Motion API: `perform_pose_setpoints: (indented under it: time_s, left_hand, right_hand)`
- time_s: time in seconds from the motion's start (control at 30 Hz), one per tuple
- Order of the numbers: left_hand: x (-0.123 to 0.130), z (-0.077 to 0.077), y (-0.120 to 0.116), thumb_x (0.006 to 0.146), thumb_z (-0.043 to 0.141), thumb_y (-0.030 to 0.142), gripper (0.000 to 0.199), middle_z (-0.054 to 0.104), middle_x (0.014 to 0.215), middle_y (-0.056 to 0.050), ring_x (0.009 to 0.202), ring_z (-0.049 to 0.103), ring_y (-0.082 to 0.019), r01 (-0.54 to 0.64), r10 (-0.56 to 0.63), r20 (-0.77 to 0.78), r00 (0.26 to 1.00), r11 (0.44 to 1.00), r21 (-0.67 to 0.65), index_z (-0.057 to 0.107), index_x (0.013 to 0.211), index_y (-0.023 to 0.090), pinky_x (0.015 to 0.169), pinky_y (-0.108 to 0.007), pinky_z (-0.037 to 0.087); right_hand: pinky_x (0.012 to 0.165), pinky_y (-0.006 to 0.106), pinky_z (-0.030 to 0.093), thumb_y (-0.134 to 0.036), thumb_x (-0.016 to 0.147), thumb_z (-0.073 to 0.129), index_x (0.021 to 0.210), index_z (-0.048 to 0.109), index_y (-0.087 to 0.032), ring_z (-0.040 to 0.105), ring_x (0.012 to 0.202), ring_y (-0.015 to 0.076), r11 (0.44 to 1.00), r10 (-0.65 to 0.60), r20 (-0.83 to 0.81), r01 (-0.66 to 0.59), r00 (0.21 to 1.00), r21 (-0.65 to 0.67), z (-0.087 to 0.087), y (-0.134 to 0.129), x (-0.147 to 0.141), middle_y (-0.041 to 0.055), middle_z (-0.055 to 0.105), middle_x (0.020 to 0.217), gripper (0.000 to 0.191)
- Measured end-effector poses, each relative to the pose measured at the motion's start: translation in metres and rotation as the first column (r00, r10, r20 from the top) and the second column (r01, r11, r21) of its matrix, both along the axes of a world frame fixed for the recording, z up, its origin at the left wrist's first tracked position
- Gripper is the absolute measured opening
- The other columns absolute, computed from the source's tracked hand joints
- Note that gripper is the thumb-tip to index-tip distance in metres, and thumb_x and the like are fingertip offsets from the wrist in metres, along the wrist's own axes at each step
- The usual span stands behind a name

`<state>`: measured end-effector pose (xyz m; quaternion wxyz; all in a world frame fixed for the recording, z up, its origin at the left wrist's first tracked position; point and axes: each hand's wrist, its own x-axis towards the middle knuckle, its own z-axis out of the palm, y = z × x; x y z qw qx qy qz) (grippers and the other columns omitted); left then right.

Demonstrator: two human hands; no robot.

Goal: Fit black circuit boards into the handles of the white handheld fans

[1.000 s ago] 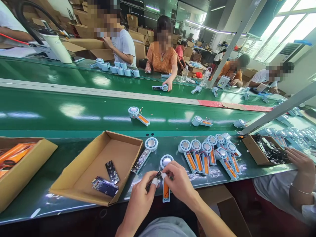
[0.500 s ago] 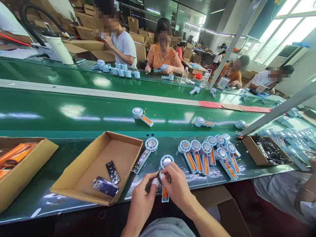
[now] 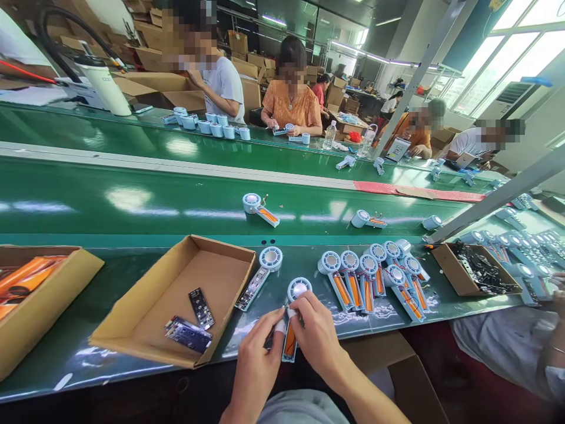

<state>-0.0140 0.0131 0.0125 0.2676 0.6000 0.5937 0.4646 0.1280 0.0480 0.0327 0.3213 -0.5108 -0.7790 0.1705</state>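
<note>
A blue handheld fan [image 3: 299,287] lies at the table's front edge, its round head away from me and its handle, with an orange strip inside, toward me. Over the handle my left hand [image 3: 261,347] is closed on a small dark part, mostly hidden by the fingers. My right hand [image 3: 315,330] pinches at the same spot, fingertips nearly meeting the left ones; what it grips is too small to name. White coverings show on some fingertips. Just left lies another fan [image 3: 271,258] with a circuit board on its handle.
An open cardboard box [image 3: 145,294] holds several circuit boards. Orange parts fill a box [image 3: 83,282] at far left. Several fans [image 3: 368,265] lie to the right, near a box of black parts [image 3: 477,271]. More fans rest on the green belt [image 3: 198,203]. People sit opposite and at right.
Both hands stay together, with slight finger shifts, and the handle under them has swung a little left. Fans on the belt have moved right. Opposite, a person has lowered a fan.
</note>
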Motion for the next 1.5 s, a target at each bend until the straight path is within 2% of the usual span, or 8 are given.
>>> perform_pose_setpoints:
  time_s: [0.3, 0.5, 0.67, 0.87, 1.13, 1.27, 1.37, 1.5]
  left_hand:
    - [-0.021, 0.005, 0.014, 0.084, 0.053, 0.034, 0.038, 0.08, 0.105, -0.011, 0.081, 0.077, -0.025, 0.181, -0.131, 0.205, 0.97, 0.953, -0.245, 0.079, 0.106, 0.017, 0.068, -0.033, 0.064]
    - [-0.031, 0.008, 0.023, 0.083, 0.058, 0.039, 0.034, 0.081, 0.093, -0.009, 0.075, 0.074, -0.023, 0.273, -0.211, 0.244, 0.946, 0.927, -0.257, 0.081, 0.098, 0.02, 0.068, -0.031, 0.062]
    - [-0.02, 0.011, 0.02, 0.083, 0.058, 0.04, 0.035, 0.08, 0.1, -0.009, 0.087, 0.075, -0.026, 0.249, -0.174, 0.277, 0.945, 0.932, -0.265, 0.08, 0.1, 0.02, 0.081, -0.036, 0.061]
    - [-0.006, 0.025, 0.006, 0.092, 0.047, 0.047, 0.041, 0.077, 0.114, -0.01, 0.112, 0.068, -0.03, 0.262, -0.198, 0.232, 0.952, 0.92, -0.293, 0.075, 0.111, 0.024, 0.099, -0.043, 0.053]
    - [0.001, 0.009, 0.024, 0.08, 0.061, 0.039, 0.036, 0.076, 0.088, -0.007, 0.066, 0.066, -0.021, 0.274, -0.21, 0.195, 0.958, 0.871, -0.407, 0.068, 0.107, 0.017, 0.066, -0.035, 0.054]
    - [0.007, 0.006, 0.028, 0.078, 0.066, 0.039, 0.03, 0.078, 0.097, -0.009, 0.086, 0.072, -0.025, 0.484, -0.225, 0.552, 0.803, 0.787, -0.382, 0.068, 0.098, 0.017, 0.085, -0.039, 0.057]
    - [0.012, 0.005, 0.026, 0.077, 0.069, 0.042, 0.035, 0.077, 0.106, -0.011, 0.105, 0.071, -0.029, 0.457, -0.136, 0.675, 0.726, 0.829, -0.324, 0.064, 0.101, 0.018, 0.096, -0.043, 0.054]
    - [0.019, 0.001, 0.018, 0.084, 0.063, 0.045, 0.04, 0.071, 0.122, -0.013, 0.116, 0.067, -0.028, 0.359, -0.073, 0.667, 0.741, 0.883, -0.302, 0.057, 0.114, 0.019, 0.102, -0.042, 0.05]
  right_hand:
    - [0.063, 0.023, 0.043, -0.005, 0.083, 0.062, 0.099, 0.069, -0.02, 0.054, 0.066, 0.0131, 0.953, 0.102, -0.264, -0.17, 0.959, -0.249, 0.014, 0.021, 0.014, 0.0005, 0.061, 0.083, 0.023]
    - [0.063, 0.024, 0.043, -0.011, 0.087, 0.064, 0.089, 0.076, -0.019, 0.058, 0.073, 0.0151, 0.926, 0.209, -0.319, -0.292, 0.924, -0.239, 0.016, 0.025, 0.02, 0.0035, 0.065, 0.084, 0.015]
    - [0.057, 0.024, 0.038, -0.018, 0.089, 0.064, 0.087, 0.076, -0.019, 0.05, 0.062, 0.0124, 0.936, 0.083, -0.291, -0.174, 0.953, -0.305, 0.018, 0.02, 0.018, 0.0003, 0.061, 0.072, 0.013]
    - [0.054, 0.022, 0.036, -0.033, 0.085, 0.07, 0.101, 0.072, -0.017, 0.045, 0.056, 0.0106, 0.817, -0.081, -0.347, -0.138, 0.934, -0.56, 0.026, 0.015, 0.029, -0.0049, 0.054, 0.062, 0.022]
    - [0.071, 0.026, 0.045, -0.023, 0.075, 0.064, 0.085, 0.069, -0.017, 0.058, 0.073, 0.0143, 0.71, -0.156, -0.679, -0.396, 0.718, -0.582, 0.019, 0.015, 0.032, 0.0001, 0.065, 0.077, 0.012]
    - [0.068, 0.025, 0.044, -0.024, 0.073, 0.067, 0.085, 0.069, -0.017, 0.056, 0.069, 0.0135, 0.723, -0.145, -0.732, -0.434, 0.666, -0.538, 0.017, 0.006, 0.03, -0.0008, 0.064, 0.075, 0.014]
    - [0.068, 0.025, 0.046, -0.027, 0.074, 0.072, 0.089, 0.07, -0.018, 0.058, 0.071, 0.014, 0.758, -0.154, -0.732, -0.395, 0.664, -0.518, 0.015, 0.002, 0.032, 0.0004, 0.065, 0.078, 0.018]
    - [0.074, 0.03, 0.051, -0.034, 0.077, 0.074, 0.092, 0.069, -0.019, 0.063, 0.076, 0.0169, 0.781, -0.21, -0.723, -0.332, 0.658, -0.529, 0.017, 0.003, 0.037, 0.003, 0.069, 0.084, 0.022]
